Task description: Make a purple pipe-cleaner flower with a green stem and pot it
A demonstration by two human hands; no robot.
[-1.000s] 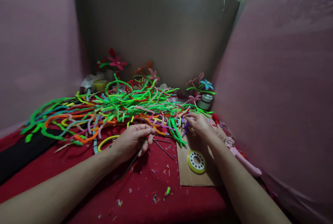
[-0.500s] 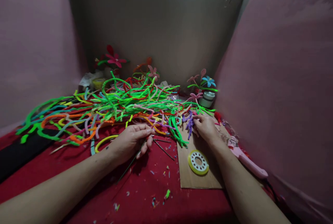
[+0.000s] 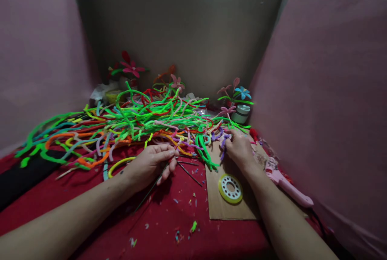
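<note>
My left hand (image 3: 157, 163) is closed in a pinch around a thin dark stem wire (image 3: 147, 194), which slants down to the left over the red cloth. Whatever lies right at its fingertips is too small to make out. Over on the cardboard (image 3: 216, 207), my right hand (image 3: 241, 149) has its fingers pinched on a small bunch of purple pipe cleaner pieces (image 3: 223, 144). The fingers partly cover the bunch. Two more dark wires (image 3: 192, 175) lie between the hands. Bent green pipe cleaners (image 3: 204, 153) rest at the cardboard's left edge.
A large tangle of colourful pipe cleaners (image 3: 151, 117) spreads behind my hands. A yellow-edged tape roll (image 3: 230, 188) lies on the cardboard. To the right is a pink glue gun (image 3: 290, 189). Fuzzy flowers (image 3: 243, 92) and a lidded jar (image 3: 241, 114) stand by the back wall.
My right hand has closed in on the purple pieces and drawn several together at its fingertips. The left hand has stayed almost still with the stem wire.
</note>
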